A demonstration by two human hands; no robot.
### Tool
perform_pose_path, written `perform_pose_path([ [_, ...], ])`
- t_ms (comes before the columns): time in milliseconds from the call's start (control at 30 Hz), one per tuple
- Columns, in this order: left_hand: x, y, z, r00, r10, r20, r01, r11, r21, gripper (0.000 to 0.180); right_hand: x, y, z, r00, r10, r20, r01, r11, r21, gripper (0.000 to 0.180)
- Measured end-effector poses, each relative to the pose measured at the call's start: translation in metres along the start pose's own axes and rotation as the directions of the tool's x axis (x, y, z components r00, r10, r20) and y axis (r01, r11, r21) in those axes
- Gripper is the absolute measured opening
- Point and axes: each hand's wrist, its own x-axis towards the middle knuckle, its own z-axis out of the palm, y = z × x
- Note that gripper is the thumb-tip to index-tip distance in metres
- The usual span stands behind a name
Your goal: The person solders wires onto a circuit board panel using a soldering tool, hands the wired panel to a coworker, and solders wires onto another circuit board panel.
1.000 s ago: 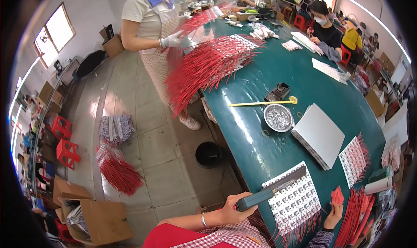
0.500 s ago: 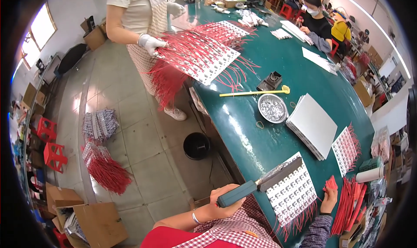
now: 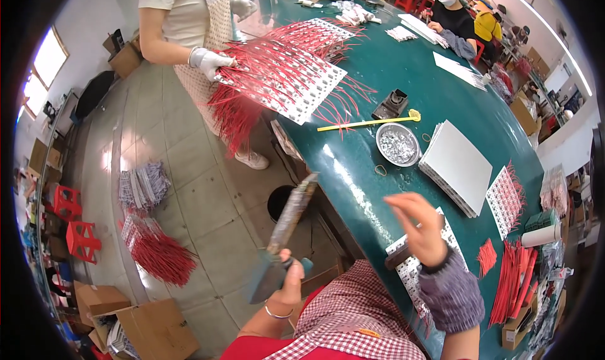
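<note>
My left hand (image 3: pixel 287 291) is closed around the teal handle of a hand tool (image 3: pixel 291 218), whose long, silver-crusted metal blade points up over the floor beside the table edge. The handle is smeared by motion. Above a white sheet of small parts (image 3: pixel 413 278) hovers my right hand (image 3: pixel 423 231), empty, its fingers stretched out toward the left. This hand and its sleeve hide much of the sheet. A dark bar (image 3: pixel 398 257) lies across the sheet, partly hidden by the right hand. Short red wires (image 3: pixel 486 258) lie on the table right of the sheet.
On the green table (image 3: pixel 353 246) are a metal bowl of silvery bits (image 3: pixel 397 144), a yellow stick (image 3: pixel 368 124), stacked white boards (image 3: pixel 460 171) and long red wires (image 3: pixel 509 278). A gloved co-worker (image 3: pixel 211 61) holds red-wired sheets at far left. A black bucket (image 3: pixel 277 202) stands below.
My left hand has lifted the tool off the sheet and swung it left, blade upward. My right hand has let go of the short red wires and moved up over the sheet.
</note>
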Motion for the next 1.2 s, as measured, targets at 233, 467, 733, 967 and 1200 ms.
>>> perform_pose_path([
  [233,0.022,0.034,-0.011,0.902,0.058,-0.427,-0.101,0.992,-0.079,0.035,0.112,-0.014,0.137,0.961,0.223,0.165,-0.156,-0.055,0.986,0.068],
  [467,0.021,0.038,-0.044,0.806,0.277,-0.524,-0.216,0.961,0.176,0.032,0.135,-0.055,0.156,0.884,0.462,-0.066,0.169,-0.186,0.968,0.036],
  [733,0.034,0.040,-0.034,0.811,0.297,-0.504,-0.264,0.955,0.139,0.031,0.090,-0.022,0.099,0.875,0.448,-0.185,0.248,-0.085,0.965,0.039],
  [967,0.050,0.032,-0.033,0.823,0.362,-0.437,-0.333,0.932,0.145,0.029,0.021,0.001,0.031,0.860,0.418,-0.292,0.285,0.082,0.955,0.034],
  [1200,0.058,0.030,-0.018,0.829,0.439,-0.346,-0.405,0.899,0.168,0.025,-0.036,0.019,-0.023,0.847,0.402,-0.349,0.294,0.193,0.936,0.038],
])
